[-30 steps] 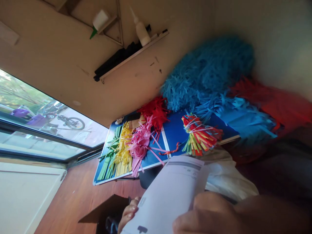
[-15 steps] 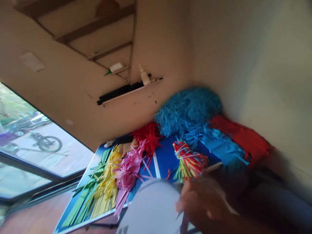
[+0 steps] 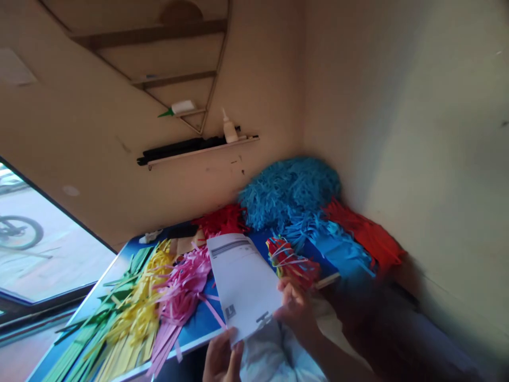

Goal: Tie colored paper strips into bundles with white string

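Observation:
Both my hands hold a white printed sheet of paper up over the near edge of the blue table. My left hand pinches its lower corner from below. My right hand grips its right edge with fingers closed on it. Behind the sheet lie fans of cut paper strips: green, yellow and pink. A tied bundle of mixed red, yellow and green strips sits just above my right hand.
A big heap of blue shredded paper and red paper fill the corner by the right wall. A wall shelf carries a glue bottle. A window is at the left. White cloth lies under my hands.
The view has swung and steadied. The sheet has risen from the bottom edge and now stands over the table, held by both hands; my right hand has shifted to its right edge.

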`<move>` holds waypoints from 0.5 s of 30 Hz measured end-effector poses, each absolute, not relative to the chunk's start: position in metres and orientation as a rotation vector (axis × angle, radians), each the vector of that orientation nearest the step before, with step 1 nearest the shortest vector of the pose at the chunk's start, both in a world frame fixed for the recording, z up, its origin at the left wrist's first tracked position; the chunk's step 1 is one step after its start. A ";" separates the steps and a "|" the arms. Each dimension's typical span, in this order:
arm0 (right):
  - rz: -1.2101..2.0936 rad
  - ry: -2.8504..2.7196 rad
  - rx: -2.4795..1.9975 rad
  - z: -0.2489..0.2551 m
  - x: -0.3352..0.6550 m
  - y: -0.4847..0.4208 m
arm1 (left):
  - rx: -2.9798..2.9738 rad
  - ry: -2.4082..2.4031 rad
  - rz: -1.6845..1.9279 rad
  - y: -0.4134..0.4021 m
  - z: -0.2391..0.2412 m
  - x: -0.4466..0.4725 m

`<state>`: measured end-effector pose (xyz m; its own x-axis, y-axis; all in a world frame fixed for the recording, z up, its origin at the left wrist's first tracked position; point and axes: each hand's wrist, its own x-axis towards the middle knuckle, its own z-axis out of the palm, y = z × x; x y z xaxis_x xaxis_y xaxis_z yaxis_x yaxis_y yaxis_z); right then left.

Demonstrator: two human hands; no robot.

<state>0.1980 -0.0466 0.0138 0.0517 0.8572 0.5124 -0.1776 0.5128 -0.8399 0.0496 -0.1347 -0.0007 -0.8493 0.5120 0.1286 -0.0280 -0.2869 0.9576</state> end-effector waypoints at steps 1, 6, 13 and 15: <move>0.903 -1.254 -0.749 0.004 0.195 -0.050 | 0.549 1.627 2.170 -0.133 -0.012 0.053; 1.152 -1.041 -0.913 -0.019 0.185 -0.068 | 0.511 1.705 2.099 -0.136 -0.047 0.068; 1.380 -0.845 -1.127 -0.016 0.183 -0.077 | 0.949 1.783 2.217 -0.141 -0.054 0.069; 1.310 -0.880 -1.198 -0.009 0.184 -0.079 | 1.066 1.813 2.254 -0.142 -0.049 0.070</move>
